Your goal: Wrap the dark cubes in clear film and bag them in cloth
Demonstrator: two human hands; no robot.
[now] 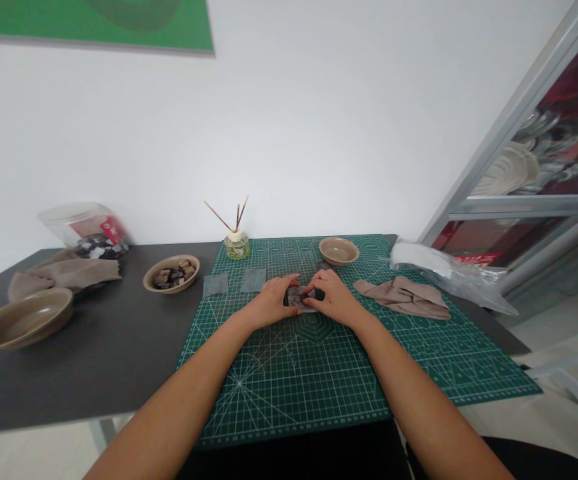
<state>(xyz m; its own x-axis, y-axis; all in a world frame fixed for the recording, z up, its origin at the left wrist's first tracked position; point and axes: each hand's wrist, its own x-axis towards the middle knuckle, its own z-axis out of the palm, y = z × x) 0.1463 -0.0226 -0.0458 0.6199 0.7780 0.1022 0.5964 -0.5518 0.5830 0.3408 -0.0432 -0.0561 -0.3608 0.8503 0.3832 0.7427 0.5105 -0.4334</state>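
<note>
The left hand (273, 303) and right hand (333, 297) meet over a small grey sheet (296, 300), which lies on the green cutting mat (269, 373) near its middle. The left hand's thumb and forefinger stand apart, touching the sheet on its near and far sides; the right hand's thumb and forefinger are drawn together on it in a pinch. Two pale translucent squares (253, 281) lie flat on the mat to the left, beside each other but apart. Behind the hands, a small bowl (339, 251) sits on the mat, and a reed diffuser (237, 245) stands at its far left corner. A crumpled brown cloth (409, 297) rests right of the right hand, with a clear plastic bag (449, 270) behind it. On the dark table (119, 347), left of the mat, is a bowl of small blocks (171, 274) (brown and dark ones, heaped together)
</note>
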